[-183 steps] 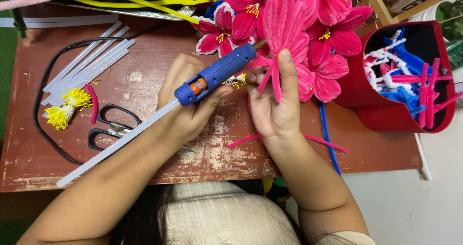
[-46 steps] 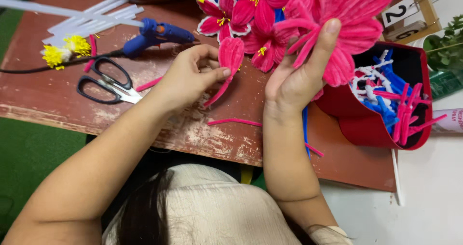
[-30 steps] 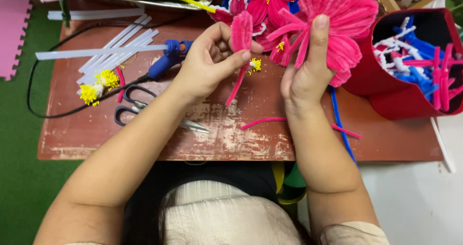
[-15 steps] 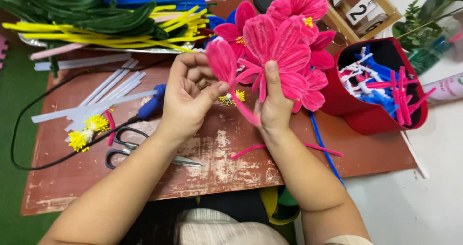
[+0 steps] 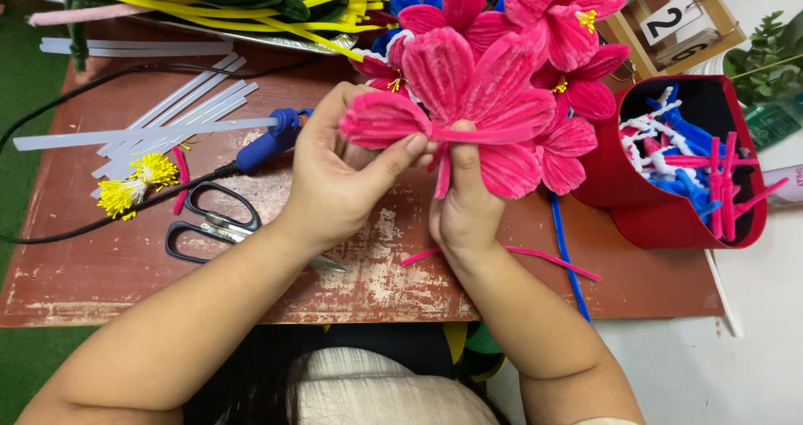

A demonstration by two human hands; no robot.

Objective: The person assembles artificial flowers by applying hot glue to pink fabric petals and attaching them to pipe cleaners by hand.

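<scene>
Loose pink petal (image 5: 381, 124) now pressed against the pink flower (image 5: 481, 99) above the table (image 5: 109, 266), left hand (image 5: 339, 174) pinching it, right hand (image 5: 464, 203) gripping the base (glue gun (image 5: 272, 139) already put down): petal apparently being attached.

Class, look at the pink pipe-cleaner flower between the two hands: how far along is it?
Done: several finished pink flowers stand behind, and the held flower already has petals fanned out. In hand: the left hand presses a loose pink petal against it while the right hand grips its base. Left: fixing that petal; the blue glue gun lies set down beside the scissors.
</scene>
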